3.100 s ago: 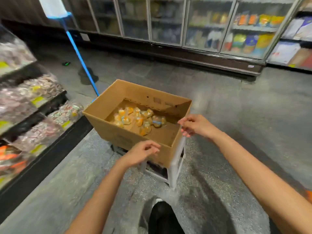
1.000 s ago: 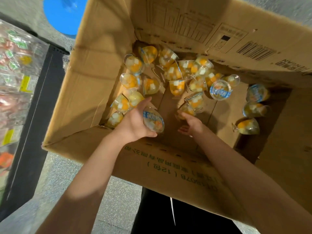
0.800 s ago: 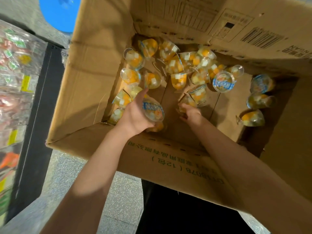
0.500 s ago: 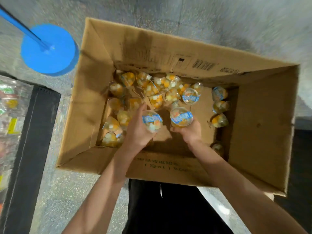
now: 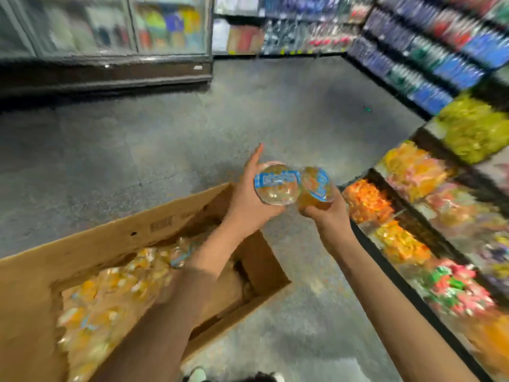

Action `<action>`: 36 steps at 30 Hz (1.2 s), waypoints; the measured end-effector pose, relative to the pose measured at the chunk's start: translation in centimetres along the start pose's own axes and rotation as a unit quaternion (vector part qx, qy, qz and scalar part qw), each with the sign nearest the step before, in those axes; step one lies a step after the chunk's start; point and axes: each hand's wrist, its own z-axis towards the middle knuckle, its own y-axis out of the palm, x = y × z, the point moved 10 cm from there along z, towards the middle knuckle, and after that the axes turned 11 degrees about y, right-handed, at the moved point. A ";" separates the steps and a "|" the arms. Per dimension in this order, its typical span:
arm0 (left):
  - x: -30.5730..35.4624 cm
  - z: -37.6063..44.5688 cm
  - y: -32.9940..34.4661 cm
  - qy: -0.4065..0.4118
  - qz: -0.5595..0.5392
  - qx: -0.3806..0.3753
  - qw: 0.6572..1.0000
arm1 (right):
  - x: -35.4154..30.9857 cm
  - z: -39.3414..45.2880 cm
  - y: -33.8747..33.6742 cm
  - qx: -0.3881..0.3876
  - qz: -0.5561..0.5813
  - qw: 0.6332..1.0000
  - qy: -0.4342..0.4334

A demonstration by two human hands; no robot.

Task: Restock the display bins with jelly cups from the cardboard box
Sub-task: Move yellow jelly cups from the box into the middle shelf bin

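A grey speckled shop floor [image 5: 170, 139] runs between glass-door coolers [image 5: 104, 26] at the back and tiered display bins [image 5: 407, 205] of bright wrapped sweets, and the whole view is smeared by a fast turn of the head. Half a second ago both hands were down inside the cardboard box [image 5: 91, 244], each closing on a cup; now they are lifted clear of it, above and beyond the box's far corner, on the side towards the bins. The left hand [image 5: 248, 199] grips one jelly cup [image 5: 276, 184] from the side, forefinger stretched straight past it, and the right hand [image 5: 327, 216] holds a second jelly cup [image 5: 316, 186] from below, fingers curled round its body. The two cups touch, side by side. So the pick is done and the carry is under way; I judge the next step to be setting them into a bin, though which one I cannot tell. Each cup's blue-printed foil lid faces up and back toward the camera, so its top-to-base axis is tipped toward the viewer, the right cup's leaning a little to the left. Many more cups [image 5: 110, 288] lie loose in the box, so the restocking is far from finished.
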 end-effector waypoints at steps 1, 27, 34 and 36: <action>1.5 1.3 3.0 0.017 -0.012 -0.025 0.999 | -1.2 -0.4 -3.0 0.009 0.019 1.000 -0.002; 21.4 -12.4 81.5 0.061 -0.221 -0.488 0.842 | -0.4 -30.6 -75.9 0.386 -0.143 0.911 0.034; 19.0 -13.1 94.8 0.050 -0.224 -0.519 0.823 | 1.9 -29.5 -89.0 0.453 -0.242 0.856 0.057; 17.2 -12.6 99.6 0.044 -0.225 -0.516 0.825 | 2.7 -28.3 -93.4 0.459 -0.291 0.835 0.086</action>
